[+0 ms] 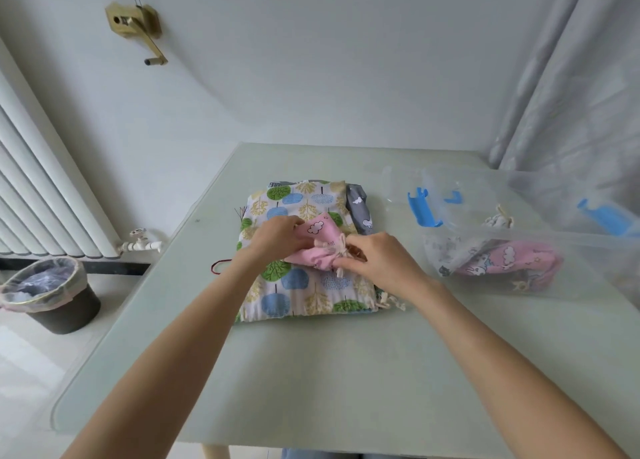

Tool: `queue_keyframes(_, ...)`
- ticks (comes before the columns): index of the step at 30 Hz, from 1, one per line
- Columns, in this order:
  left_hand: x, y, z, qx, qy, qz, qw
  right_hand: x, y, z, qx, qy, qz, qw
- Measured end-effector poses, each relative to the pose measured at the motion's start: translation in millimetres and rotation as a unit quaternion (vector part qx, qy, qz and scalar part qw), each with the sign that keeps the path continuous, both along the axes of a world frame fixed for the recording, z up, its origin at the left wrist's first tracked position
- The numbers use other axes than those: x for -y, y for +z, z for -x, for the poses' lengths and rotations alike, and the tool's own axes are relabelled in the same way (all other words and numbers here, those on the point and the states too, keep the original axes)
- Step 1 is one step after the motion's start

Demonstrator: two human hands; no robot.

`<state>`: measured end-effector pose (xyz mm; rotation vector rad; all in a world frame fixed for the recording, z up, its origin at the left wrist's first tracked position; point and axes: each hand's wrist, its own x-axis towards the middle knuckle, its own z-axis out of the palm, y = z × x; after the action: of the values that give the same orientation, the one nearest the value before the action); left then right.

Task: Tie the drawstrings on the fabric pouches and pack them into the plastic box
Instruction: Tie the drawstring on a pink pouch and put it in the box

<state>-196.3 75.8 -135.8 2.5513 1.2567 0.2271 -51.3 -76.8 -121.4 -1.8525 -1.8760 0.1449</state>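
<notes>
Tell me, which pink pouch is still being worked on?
The small pink pouch on the tree-print fabric pile, held by the left hand and right hand. The other pink pouch already lies in the clear plastic box.

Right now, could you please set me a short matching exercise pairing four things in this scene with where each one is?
Things:
1. small pink pouch
2. tree-print pouch
3. bin
4. clear plastic box

Places:
A. on the floor, left of the table
B. on the table's right side, pouches already inside
C. between both hands, on top of the stack
D. flat on the table, under the pink one

Pairs: 1-C, 2-D, 3-A, 4-B
</notes>
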Motion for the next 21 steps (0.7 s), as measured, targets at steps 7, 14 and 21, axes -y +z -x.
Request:
queue_keyframes(7,24.9,47.3,1.9,0.3,-0.059,0.104,0.947,8.5,48.6,-29.2,-0.231,-0.083,-0.143,0.959)
queue_keyframes(14,75.9,120.4,-95.9,0.414,-0.154,0.226,0.868,51.0,113.4,-126.3,-0.226,-0.16,-0.22,0.935)
queue_keyframes(21,89.8,105.6,-197.4,0.282,-0.161,0.153,0.933,78.8,110.2,-209.7,-0.111,-0.244,-0.091,0.959)
